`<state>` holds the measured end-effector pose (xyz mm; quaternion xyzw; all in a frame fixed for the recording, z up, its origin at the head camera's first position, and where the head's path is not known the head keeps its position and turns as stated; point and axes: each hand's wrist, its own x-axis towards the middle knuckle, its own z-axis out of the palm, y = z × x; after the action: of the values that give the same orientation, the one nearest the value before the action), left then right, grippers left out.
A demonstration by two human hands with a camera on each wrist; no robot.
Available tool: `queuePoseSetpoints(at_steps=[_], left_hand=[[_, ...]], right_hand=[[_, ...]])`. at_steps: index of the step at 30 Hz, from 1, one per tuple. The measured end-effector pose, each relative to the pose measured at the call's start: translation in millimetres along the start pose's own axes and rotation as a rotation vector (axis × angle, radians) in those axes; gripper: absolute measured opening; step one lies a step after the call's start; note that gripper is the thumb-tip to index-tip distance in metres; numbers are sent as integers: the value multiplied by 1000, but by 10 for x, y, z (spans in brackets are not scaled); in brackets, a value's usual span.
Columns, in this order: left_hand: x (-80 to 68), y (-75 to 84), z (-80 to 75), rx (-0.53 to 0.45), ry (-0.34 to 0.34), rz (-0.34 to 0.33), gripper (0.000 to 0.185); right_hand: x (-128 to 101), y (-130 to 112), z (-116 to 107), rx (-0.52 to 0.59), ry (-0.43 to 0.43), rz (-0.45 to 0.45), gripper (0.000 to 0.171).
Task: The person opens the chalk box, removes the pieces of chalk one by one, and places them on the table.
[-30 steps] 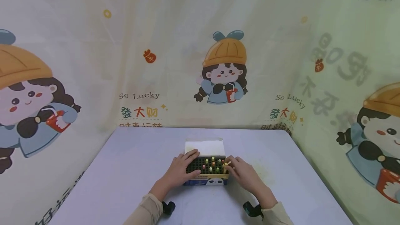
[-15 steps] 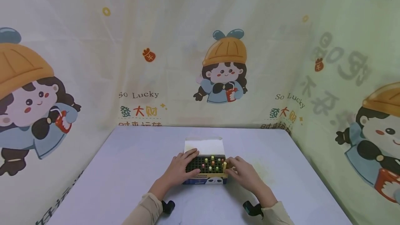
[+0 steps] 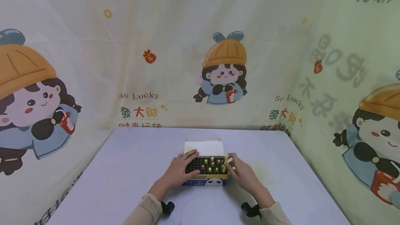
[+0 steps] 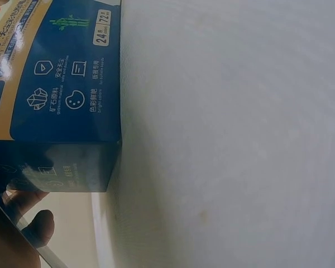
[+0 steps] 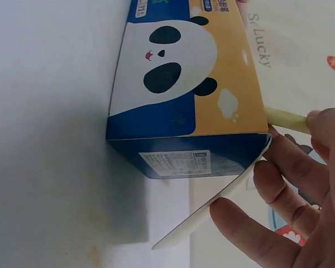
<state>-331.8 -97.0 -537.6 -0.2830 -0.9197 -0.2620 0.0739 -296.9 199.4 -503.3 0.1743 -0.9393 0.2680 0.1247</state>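
Note:
An open cardboard chalk box [image 3: 204, 180], blue and yellow with a panda on its front, stands on the table. Its black holder [image 3: 195, 164] has rows of round holes, several with coloured chalks upright in them. My left hand [image 3: 178, 171] holds the box's left end, thumb along the front edge and fingers toward the back. My right hand [image 3: 245, 173] pinches a yellow chalk stick [image 3: 226, 159] at the right end; the right wrist view shows this chalk [image 5: 287, 120] at the box's top edge. Another yellow chalk [image 3: 223, 168] stands just beside it.
The white lid [image 3: 204, 147] is folded back behind the box. A white side flap [image 5: 198, 223] juts out under my right fingers. The pale table [image 3: 143, 145] reaches a printed cloth backdrop [image 3: 175, 79] at its far edge.
The yellow chalk at my right fingers was slanted a second ago; now it is upright and above the holder's right end. My left hand and the box have stayed in place.

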Motion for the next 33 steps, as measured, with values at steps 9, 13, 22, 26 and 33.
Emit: queuePoseSetpoints(at_steps=[9, 13, 22, 26, 33], left_hand=[[18, -10, -21, 1, 12, -1, 76], [16, -4, -18, -4, 10, 3, 75], [10, 8, -25, -20, -3, -3, 76], [10, 8, -23, -22, -5, 0, 76], [7, 15, -11, -34, -8, 2, 76]], right_hand=[[32, 87, -27, 258, 92, 74, 28], [38, 186, -27, 357, 133, 112, 29], [71, 356, 16, 360, 129, 244, 31], [97, 398, 37, 343, 90, 327, 34], [107, 546, 77, 300, 32, 448, 39]])
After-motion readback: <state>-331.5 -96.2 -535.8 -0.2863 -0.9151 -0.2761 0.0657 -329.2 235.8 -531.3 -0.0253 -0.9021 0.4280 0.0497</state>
